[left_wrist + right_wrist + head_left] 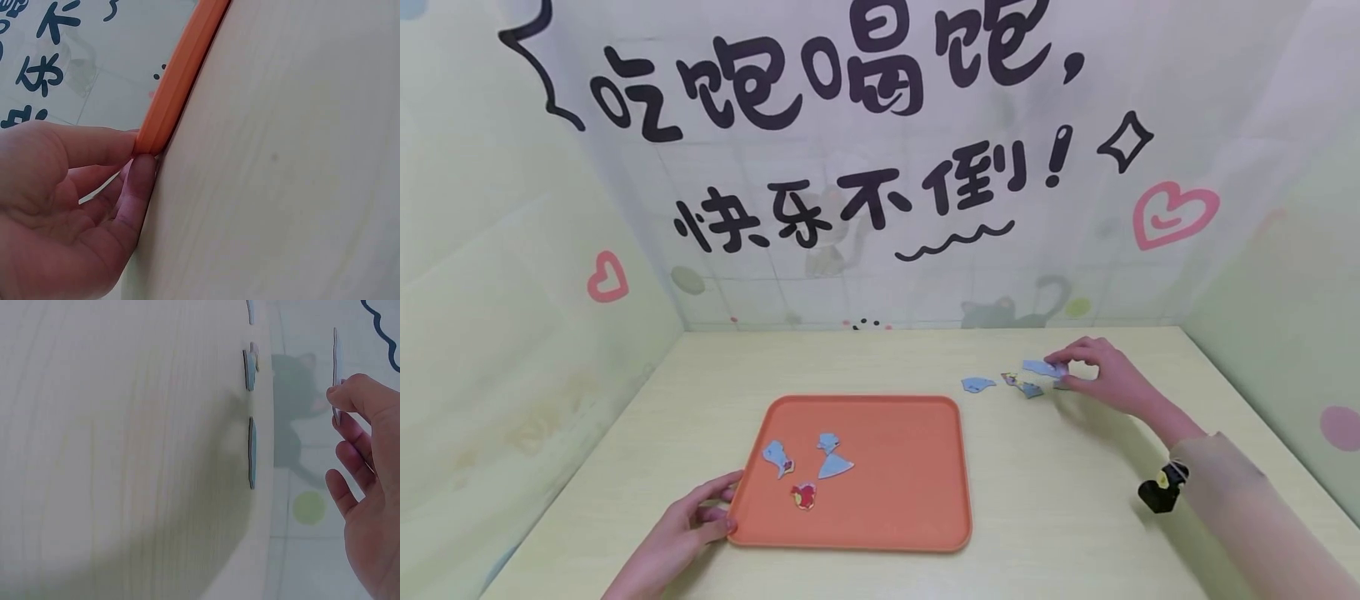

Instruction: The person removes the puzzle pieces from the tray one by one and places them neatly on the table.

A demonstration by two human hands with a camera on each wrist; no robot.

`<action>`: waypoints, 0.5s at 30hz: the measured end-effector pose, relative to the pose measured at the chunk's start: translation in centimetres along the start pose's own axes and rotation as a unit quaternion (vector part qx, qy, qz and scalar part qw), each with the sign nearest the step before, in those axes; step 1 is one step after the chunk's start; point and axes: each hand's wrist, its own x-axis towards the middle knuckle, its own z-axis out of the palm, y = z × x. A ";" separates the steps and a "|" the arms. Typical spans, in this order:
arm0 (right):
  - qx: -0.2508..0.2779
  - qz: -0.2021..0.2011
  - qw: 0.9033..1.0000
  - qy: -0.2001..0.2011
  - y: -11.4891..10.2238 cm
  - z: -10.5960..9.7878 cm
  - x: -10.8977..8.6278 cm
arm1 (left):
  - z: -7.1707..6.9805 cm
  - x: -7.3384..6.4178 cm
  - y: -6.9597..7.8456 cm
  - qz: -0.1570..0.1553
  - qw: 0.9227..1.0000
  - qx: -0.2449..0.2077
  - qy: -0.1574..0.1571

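Above the table at the back right, my right hand (1105, 375) pinches a thin light-blue puzzle piece (1037, 367) between thumb and finger. The right wrist view shows that puzzle piece (336, 369) edge-on, lifted clear of the tabletop. Below it lie more pieces: a blue piece (977, 384), a small patterned piece (1010, 378) and a blue piece (1032, 390); another is partly hidden by the hand. My left hand (681, 525) holds the orange tray (895, 475) at its near left corner. In the left wrist view, thumb and forefinger meet at the tray's rim (178, 81).
On the tray's left half lie several puzzle pieces, among them a blue triangular one (836, 466) and a red one (803, 496). A pale wooden table (1045, 500) carries everything. Printed cloth walls (880, 292) stand at the back and both sides.
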 end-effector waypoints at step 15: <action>-0.042 0.013 0.999 0.017 4.9 -3.1 -2.0 | 0.0 0.1 0.0 0.001 1.000 -0.006 -0.001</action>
